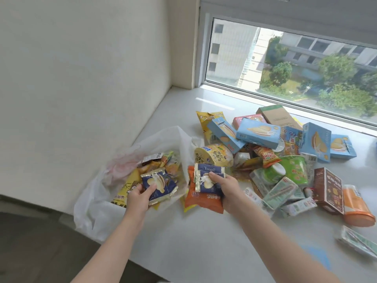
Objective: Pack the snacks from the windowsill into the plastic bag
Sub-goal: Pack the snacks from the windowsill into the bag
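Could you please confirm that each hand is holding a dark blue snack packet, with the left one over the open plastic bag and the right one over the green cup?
Not quite. In the head view the right hand holds its dark blue packet over the orange snack bag, not the green cup. The left hand does hold its dark blue packet over the open plastic bag.

White plastic bag (pixel 95 201) lies open at the windowsill's (pixel 204 237) left edge, partly filled with snack packets; a heap of boxes, cups and packets (pixel 275 156) lies right
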